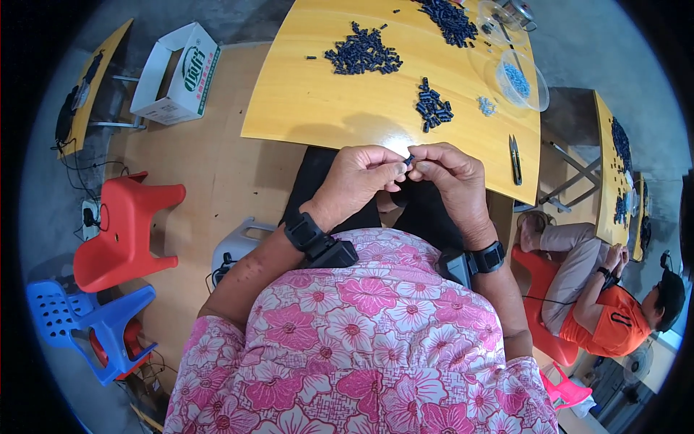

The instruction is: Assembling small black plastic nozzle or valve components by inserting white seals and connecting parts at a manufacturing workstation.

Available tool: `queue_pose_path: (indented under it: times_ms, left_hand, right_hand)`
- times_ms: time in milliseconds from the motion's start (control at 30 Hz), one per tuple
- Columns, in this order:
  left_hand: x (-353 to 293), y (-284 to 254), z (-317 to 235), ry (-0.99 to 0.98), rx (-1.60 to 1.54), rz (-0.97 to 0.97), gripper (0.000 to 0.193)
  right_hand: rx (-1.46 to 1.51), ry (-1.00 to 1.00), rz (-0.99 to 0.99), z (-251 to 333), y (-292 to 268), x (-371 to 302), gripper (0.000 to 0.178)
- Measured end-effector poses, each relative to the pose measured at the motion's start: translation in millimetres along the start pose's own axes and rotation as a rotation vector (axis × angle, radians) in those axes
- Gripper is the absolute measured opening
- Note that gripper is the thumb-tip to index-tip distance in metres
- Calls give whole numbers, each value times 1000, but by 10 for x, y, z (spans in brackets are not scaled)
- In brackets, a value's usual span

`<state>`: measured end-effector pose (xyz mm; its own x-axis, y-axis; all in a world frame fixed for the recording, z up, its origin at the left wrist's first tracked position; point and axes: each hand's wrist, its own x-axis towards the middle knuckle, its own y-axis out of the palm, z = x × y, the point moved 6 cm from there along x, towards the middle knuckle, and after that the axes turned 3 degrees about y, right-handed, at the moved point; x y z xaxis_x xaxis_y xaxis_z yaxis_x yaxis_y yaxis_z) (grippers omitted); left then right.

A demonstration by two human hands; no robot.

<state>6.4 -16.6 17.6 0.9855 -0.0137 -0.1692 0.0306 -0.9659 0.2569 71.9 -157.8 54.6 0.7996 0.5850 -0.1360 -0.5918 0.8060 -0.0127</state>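
Just off the near edge of the wooden table [303,108], my left hand [358,179] and my right hand [457,181] meet fingertip to fingertip. Both are closed in a pinch on a small dark piece [410,160], mostly hidden by the fingers. It resembles the short black cylindrical pieces heaped on the table: a small pile [434,108] nearest my hands, a wider pile [363,52] farther left, and another [450,23] at the far edge. Small light-blue pieces [486,106] lie loose beside a clear plastic bowl [502,81] that holds more of them.
Black thread snips [515,160] lie near the table's right edge. A white carton [177,76], a red stool [126,228] and a blue chair [90,318] stand at left. At right, a person in an orange shirt [607,322] sits at another table [606,173].
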Motion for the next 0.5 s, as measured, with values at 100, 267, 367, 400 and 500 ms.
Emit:
queue_pose_path:
  times_ms: [100, 267, 367, 400, 500]
  left_hand:
    - [-2, 0, 5, -11, -25, 10, 20]
    - [-13, 17, -2, -33, -56, 39, 23]
    - [-13, 32, -2, -47, -64, 60, 24]
    - [-11, 26, 23, -55, -67, 67, 24]
    - [-20, 21, 52, -79, -93, 77, 25]
  right_hand:
    - [-46, -37, -1, 26, 1, 9, 22]
    - [-171, -68, 19, 106, 11, 32, 21]
    - [-154, -66, 44, 95, 4, 41, 20]
    - [-164, -60, 58, 96, 13, 43, 19]
    - [-136, -23, 75, 94, 25, 44, 18]
